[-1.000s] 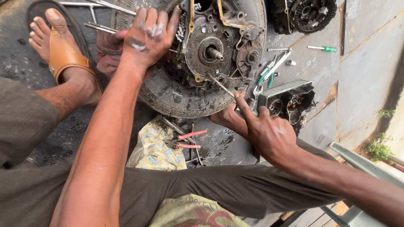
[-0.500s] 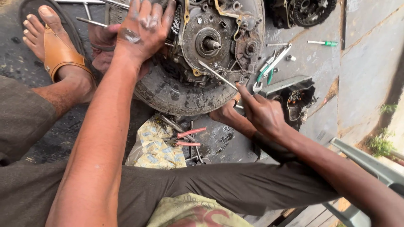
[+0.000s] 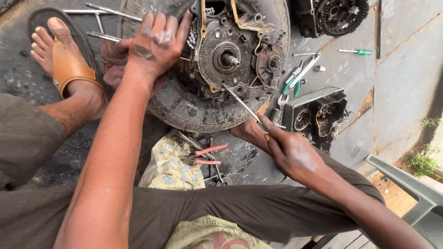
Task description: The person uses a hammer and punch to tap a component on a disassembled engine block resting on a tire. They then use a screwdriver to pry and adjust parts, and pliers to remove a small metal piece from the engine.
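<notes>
Outdoor repair workshop: oily concrete floor (image 3: 350, 74), scattered pliers (image 3: 205, 155)

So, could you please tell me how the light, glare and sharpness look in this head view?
Head view: soft, even daylight with no hard shadows; wet glare on the oily ground beside the red-handled pliers; the left hand on the wheel hub assembly and the right hand holding the thin metal rod are sharp, with no motion blur.
</notes>
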